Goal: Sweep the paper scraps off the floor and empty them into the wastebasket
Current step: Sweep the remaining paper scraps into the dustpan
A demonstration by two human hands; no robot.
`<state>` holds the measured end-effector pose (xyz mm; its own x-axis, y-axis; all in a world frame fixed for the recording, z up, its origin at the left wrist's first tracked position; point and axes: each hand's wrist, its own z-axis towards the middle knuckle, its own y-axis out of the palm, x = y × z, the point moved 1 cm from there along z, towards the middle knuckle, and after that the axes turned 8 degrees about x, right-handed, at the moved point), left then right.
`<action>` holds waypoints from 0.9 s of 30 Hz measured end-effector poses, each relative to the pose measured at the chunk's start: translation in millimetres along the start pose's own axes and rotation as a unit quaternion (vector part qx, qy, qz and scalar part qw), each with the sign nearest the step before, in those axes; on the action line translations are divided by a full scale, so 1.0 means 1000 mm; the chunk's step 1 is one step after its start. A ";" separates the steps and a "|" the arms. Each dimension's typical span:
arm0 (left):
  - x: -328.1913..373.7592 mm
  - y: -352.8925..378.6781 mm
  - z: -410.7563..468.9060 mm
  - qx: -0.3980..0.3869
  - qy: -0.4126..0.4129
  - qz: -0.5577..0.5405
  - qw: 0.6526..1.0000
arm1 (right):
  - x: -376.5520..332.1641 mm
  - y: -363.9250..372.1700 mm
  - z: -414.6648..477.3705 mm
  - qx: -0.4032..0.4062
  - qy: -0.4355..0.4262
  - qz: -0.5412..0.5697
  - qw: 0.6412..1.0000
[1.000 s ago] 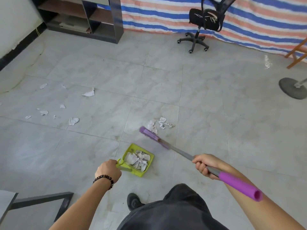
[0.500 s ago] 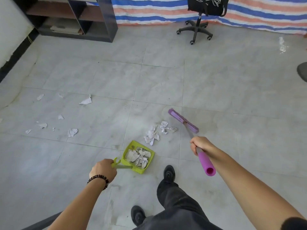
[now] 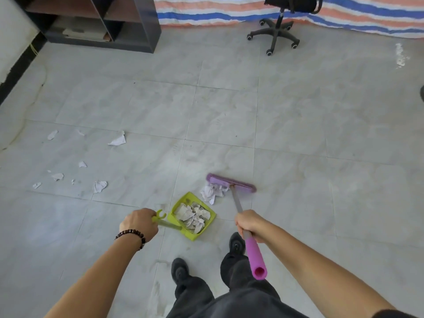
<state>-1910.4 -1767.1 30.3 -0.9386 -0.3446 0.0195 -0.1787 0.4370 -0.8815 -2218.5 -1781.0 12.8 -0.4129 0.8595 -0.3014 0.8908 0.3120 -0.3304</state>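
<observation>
My left hand [image 3: 139, 224] grips the handle of a lime green dustpan [image 3: 177, 203], which sits on the grey tiled floor and holds crumpled paper scraps [image 3: 192, 216]. My right hand [image 3: 250, 223] holds the shaft of a purple broom [image 3: 230, 182]. Its head rests on the floor just beyond the dustpan's mouth, pressed against a small pile of white scraps [image 3: 212, 192]. Several loose scraps [image 3: 99, 186] lie scattered on the tiles to the left, including a larger piece [image 3: 118, 140]. No wastebasket is in view.
A dark shelf unit [image 3: 101, 21] stands at the back left. A black office chair [image 3: 274, 34] stands at the back, in front of a striped tarp [image 3: 218, 10]. My dark shoes [image 3: 236, 244] are right behind the dustpan.
The broom head swung round behind the small pile and drew it toward the dustpan's mouth. The view tilted down and I stepped closer. My left hand kept hold of the dustpan.
</observation>
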 end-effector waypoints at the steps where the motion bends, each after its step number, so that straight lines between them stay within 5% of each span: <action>1: -0.003 -0.003 0.006 -0.001 0.006 0.003 1.000 | 0.004 0.009 -0.009 -0.014 -0.006 -0.013 1.000; 4: -0.014 -0.004 0.014 -0.009 0.025 0.003 1.000 | 0.013 0.027 -0.037 -0.048 -0.002 -0.044 0.998; 8: -0.038 0.003 0.012 -0.005 0.038 -0.007 0.999 | 0.024 0.023 -0.064 -0.111 0.118 0.079 0.984; 15: -0.063 0.017 0.001 -0.007 0.053 -0.031 0.998 | 0.046 0.033 -0.101 -0.074 0.112 0.231 0.964; 27: -0.054 0.017 0.007 0.003 0.045 -0.049 0.998 | 0.011 0.100 -0.058 0.066 -0.051 0.021 0.996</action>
<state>-1860.7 -1747.1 11.3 -0.9392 -0.3101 0.1475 -0.2698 0.4005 -0.8757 -2123.1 -1717.0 28.3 -0.3982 0.8231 -0.4049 0.8781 0.2144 -0.4277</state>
